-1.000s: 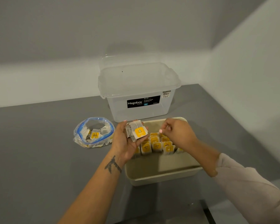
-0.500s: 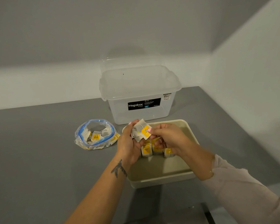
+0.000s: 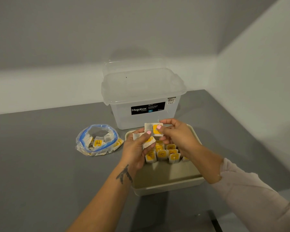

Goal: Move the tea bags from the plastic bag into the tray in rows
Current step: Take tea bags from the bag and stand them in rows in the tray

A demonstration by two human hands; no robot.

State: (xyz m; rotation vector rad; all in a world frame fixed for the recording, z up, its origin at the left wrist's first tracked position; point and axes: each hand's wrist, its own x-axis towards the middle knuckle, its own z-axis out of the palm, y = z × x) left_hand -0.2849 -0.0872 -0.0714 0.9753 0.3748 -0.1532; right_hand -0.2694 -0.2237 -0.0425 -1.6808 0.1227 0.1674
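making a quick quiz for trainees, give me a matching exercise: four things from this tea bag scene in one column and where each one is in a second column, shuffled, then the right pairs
Things
1. plastic bag
2. storage box
3. single tea bag
4. rows of tea bags

Places
A. standing in the tray
B. pinched by the right hand, above the tray
C. on the table, left of the tray
D. on the table, behind the tray

The left hand grips a small bunch of tea bags.

Pairs: 1-C, 2-D, 3-B, 4-A
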